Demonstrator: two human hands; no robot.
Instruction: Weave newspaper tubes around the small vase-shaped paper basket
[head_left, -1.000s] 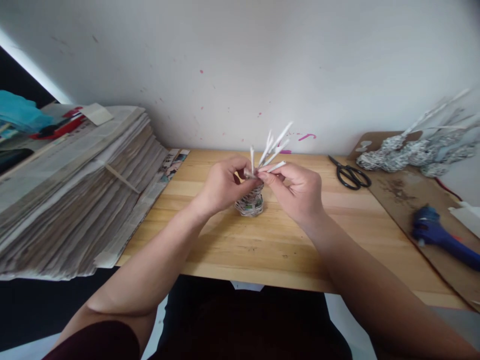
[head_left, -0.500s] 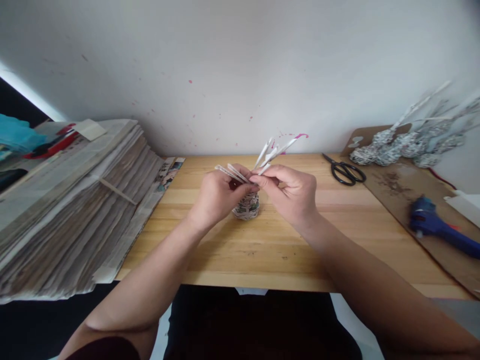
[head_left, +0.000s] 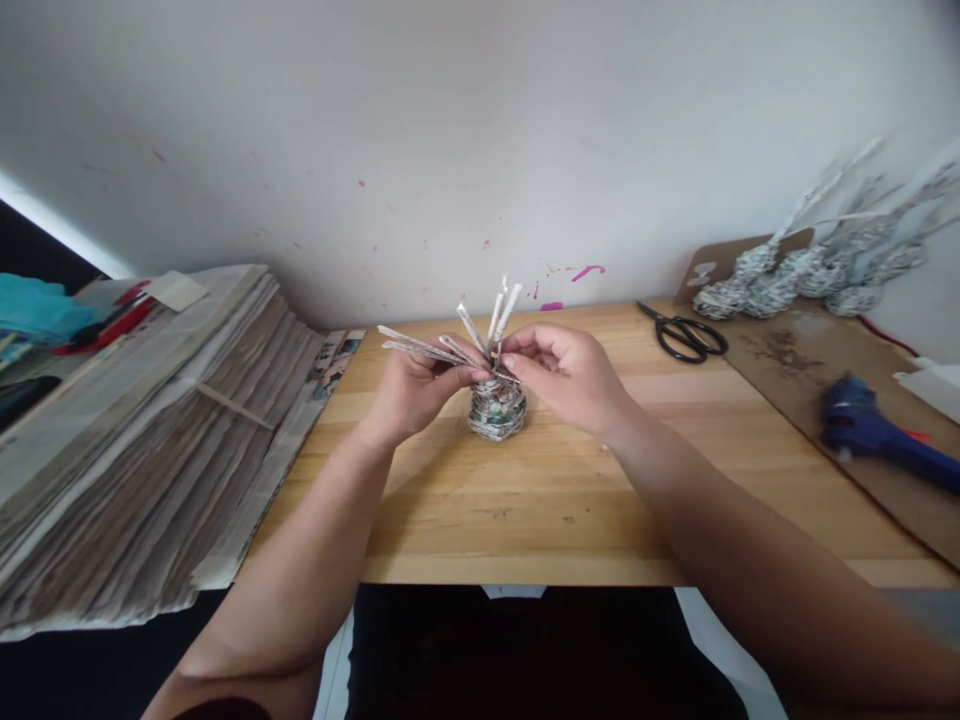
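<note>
A small round vase shape woven from rolled newspaper [head_left: 497, 412] stands on the wooden table [head_left: 480, 530] in front of me. Several rolled paper tubes [head_left: 498, 318] spread from its neck, some upright, some leaning left across my left hand. My left hand [head_left: 420, 390] is closed at the left of the neck, thumb and fingers pinching the base of the leaning tubes. From the right, my right hand [head_left: 566, 375] pinches at the base of the upright tubes, by the rim. The fingertips partly hide the neck.
A tall stack of newspapers [head_left: 172, 440] fills the left side, with a light blue cloth [head_left: 41, 308] on top. Black-handled scissors [head_left: 686, 335] lie to the right. Further right are several woven paper pieces [head_left: 772, 280], a cardboard sheet [head_left: 780, 370] and a blue glue gun [head_left: 877, 430].
My hands have moved slightly apart, showing more of the woven body. More tubes now lean left over my left hand, and the upright ones stand straighter.
</note>
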